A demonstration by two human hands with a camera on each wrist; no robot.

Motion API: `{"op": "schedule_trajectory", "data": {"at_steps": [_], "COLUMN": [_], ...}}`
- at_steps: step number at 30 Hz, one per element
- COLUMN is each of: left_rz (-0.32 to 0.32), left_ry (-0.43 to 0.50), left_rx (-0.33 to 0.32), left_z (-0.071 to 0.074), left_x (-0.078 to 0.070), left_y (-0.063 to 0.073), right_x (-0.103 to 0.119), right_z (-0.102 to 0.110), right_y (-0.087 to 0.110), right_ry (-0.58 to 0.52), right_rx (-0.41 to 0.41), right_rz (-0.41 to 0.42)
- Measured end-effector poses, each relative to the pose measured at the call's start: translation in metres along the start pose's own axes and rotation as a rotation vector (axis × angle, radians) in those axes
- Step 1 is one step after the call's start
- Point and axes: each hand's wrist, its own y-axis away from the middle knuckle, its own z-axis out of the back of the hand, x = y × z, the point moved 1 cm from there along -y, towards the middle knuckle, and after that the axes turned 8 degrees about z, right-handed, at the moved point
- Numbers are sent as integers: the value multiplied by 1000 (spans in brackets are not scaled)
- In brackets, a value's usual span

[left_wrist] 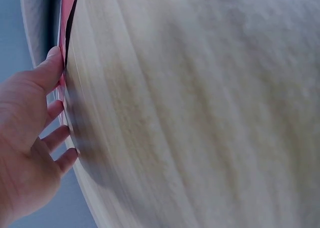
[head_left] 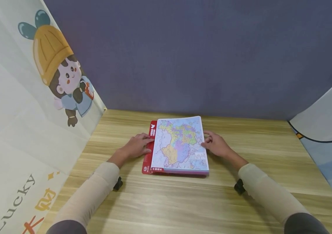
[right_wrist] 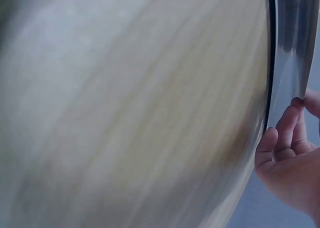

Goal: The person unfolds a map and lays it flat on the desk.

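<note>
A colourful printed map (head_left: 180, 143) lies on the table over a red backing (head_left: 147, 162), whose left strip with white lettering shows. A layered edge shows below the map's front side. My left hand (head_left: 136, 145) rests at the red strip, fingers extended and fingertips touching its edge. Close up in the left wrist view, the thumb lies against the red edge (left_wrist: 64, 33) and the other fingertips are down by the tabletop. At the opposite side, my right hand (head_left: 216, 144) pinches the map's right edge (right_wrist: 305, 83) between thumb and bent fingers.
The wood-grain table (head_left: 166, 204) meets a dark grey-blue panel (head_left: 183, 58) at the back. A white printed curtain (head_left: 11, 97) with a cartoon figure hangs at the left, and another printed curtain (head_left: 326, 123) at the right. Small black devices (head_left: 118, 184) sit under the wrists.
</note>
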Motion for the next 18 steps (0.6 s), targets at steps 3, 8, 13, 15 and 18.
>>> {"op": "schedule_trajectory", "data": {"at_steps": [3,8,13,15,18], "left_rz": [-2,3,-4,-8,-16], "left_ry": [-10,-9,-14,-14,-8], "left_rx": [3,-4,-7,-9,-14], "left_z": [0,-1,-2,-3,-2], "left_x": [0,2,4,4,3], "left_y": [-1,-1,-2,-2,-2], "right_x": [-1,-2,-3,-3,-3], "right_z": [3,9,15,17,21], "right_y": [2,2,6,8,10], "right_ry": [2,7,-15,-18,-25], "right_rx": [-10,-25,-31,-31,-28], "right_rz": [-11,-14,-23,-24,-25]}}
